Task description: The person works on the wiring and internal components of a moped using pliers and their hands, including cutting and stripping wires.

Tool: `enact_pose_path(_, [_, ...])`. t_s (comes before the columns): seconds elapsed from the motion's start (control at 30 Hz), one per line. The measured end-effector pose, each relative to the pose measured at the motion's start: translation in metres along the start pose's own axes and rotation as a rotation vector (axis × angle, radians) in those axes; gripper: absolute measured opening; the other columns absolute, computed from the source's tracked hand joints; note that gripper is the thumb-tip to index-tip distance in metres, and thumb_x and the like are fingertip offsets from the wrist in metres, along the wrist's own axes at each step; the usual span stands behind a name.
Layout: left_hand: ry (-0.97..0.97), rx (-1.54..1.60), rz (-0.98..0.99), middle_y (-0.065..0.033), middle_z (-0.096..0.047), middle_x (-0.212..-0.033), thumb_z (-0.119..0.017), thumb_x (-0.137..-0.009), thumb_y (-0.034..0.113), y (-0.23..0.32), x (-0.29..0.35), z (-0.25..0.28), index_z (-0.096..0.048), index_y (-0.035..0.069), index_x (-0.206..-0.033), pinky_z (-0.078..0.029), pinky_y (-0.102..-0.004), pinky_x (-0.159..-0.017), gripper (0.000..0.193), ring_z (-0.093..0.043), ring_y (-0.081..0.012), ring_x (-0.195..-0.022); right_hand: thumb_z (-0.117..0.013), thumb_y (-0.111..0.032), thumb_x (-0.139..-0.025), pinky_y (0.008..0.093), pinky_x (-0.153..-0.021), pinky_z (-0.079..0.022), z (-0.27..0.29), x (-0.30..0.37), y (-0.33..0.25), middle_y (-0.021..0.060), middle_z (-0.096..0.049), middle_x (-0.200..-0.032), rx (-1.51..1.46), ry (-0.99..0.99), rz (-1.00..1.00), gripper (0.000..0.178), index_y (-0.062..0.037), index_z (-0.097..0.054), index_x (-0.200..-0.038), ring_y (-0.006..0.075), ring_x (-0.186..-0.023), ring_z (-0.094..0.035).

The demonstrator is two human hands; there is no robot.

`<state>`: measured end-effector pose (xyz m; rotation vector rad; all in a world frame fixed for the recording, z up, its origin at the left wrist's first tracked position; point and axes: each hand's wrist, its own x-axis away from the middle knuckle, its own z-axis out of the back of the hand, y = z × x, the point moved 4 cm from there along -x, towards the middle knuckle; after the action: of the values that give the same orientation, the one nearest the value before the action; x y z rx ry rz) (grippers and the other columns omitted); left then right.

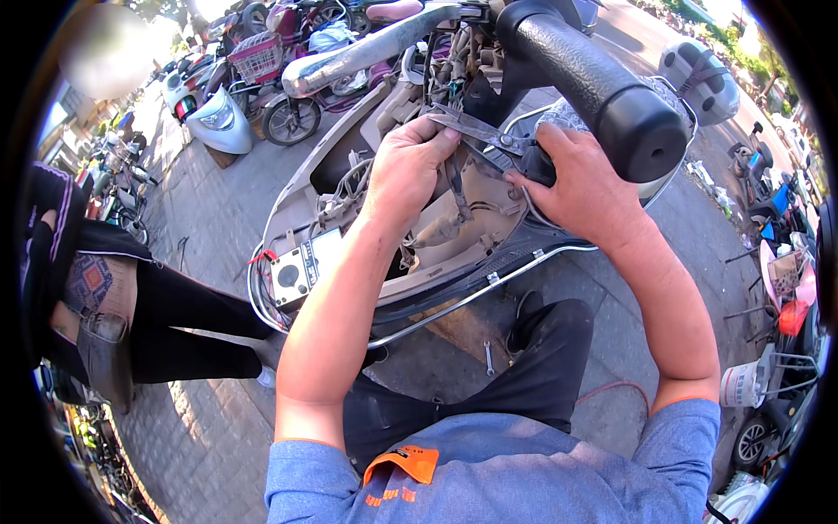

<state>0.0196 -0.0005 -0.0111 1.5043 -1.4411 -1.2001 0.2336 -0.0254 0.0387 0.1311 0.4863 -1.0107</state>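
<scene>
My right hand (589,179) is closed round the black handles of a pair of scissors (480,129), whose worn blades point left. By the blade tips, my left hand (406,166) pinches with thumb and fingers; what lies between them is too small to make out. Both hands are above the opened body of an electric scooter (467,218), where wires and brown plastic parts are exposed. A bundle of dark wires (458,74) runs up just beyond the blades. In front of my right hand, the scooter's black handlebar grip (602,92) juts toward me.
A meter (295,271) with a dial and red leads rests on the scooter's left part, beside loose cables (349,192). A wrench (490,358) lies on the ground between my feet. At left stands a person in black trousers (192,301). Parked scooters (214,113) line the back.
</scene>
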Motion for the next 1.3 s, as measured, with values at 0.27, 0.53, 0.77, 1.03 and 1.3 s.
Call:
enact_pose_path(0.27, [-0.068, -0.012, -0.027, 0.0087, -0.059, -0.077, -0.062, -0.11, 0.012, 0.002, 0.002, 0.001, -0.076, 0.007, -0.113, -0.032, -0.0205, -0.055, 0.016, -0.042, -0.0011, -0.059, -0.081, -0.047, -0.093, 0.0521, -0.091, -0.054, 0.0, 0.003, -0.004, 0.0227, -0.071, -0.098, -0.014, -0.044, -0.001, 0.054, -0.0006, -0.064, -0.115, 0.0452, -0.101, -0.068])
enact_pose_path(0.53, [-0.054, -0.285, 0.003, -0.0043, -0.077, -0.104, -0.068, -0.103, 0.013, 0.002, -0.001, 0.01, -0.075, -0.001, -0.117, -0.054, -0.0269, -0.088, 0.021, -0.069, -0.0099, -0.094, -0.081, -0.047, -0.093, 0.0515, -0.09, -0.053, -0.002, 0.002, -0.005, 0.023, -0.071, -0.097, -0.037, -0.06, -0.033, 0.052, -0.0008, -0.065, -0.111, 0.045, -0.1, -0.068])
enact_pose_path(0.77, [-0.059, -0.33, -0.132, -0.0048, -0.077, -0.107, -0.081, -0.097, 0.024, 0.0, 0.006, -0.002, -0.071, 0.0, -0.119, -0.054, -0.0286, -0.092, 0.035, -0.068, -0.0106, -0.099, -0.082, -0.047, -0.091, 0.0514, -0.079, -0.053, -0.004, 0.001, -0.008, 0.0213, -0.07, -0.083, -0.171, -0.071, -0.084, 0.048, -0.0015, -0.069, -0.1, 0.0435, -0.087, -0.07])
enact_pose_path(1.03, [-0.012, -0.374, -0.163, 0.0031, -0.068, -0.088, -0.085, -0.096, 0.029, -0.003, 0.0, 0.002, -0.07, 0.003, -0.105, -0.048, -0.0258, -0.075, 0.031, -0.056, -0.0062, -0.082, -0.084, -0.047, -0.088, 0.0492, -0.076, -0.053, -0.011, 0.002, -0.011, 0.02, -0.071, -0.082, -0.222, -0.004, -0.112, 0.047, -0.0031, -0.072, -0.101, 0.0422, -0.083, -0.07])
enact_pose_path(1.3, [0.021, -0.267, -0.173, 0.0073, -0.058, -0.078, -0.09, -0.093, 0.034, -0.017, -0.015, 0.004, -0.068, 0.005, -0.094, -0.042, -0.0256, -0.066, 0.036, -0.047, -0.0046, -0.075, -0.084, -0.046, -0.088, 0.0456, -0.072, -0.052, -0.016, -0.003, -0.001, 0.0197, -0.068, -0.076, -0.308, -0.005, -0.122, 0.048, -0.0013, -0.072, -0.099, 0.0393, -0.076, -0.069])
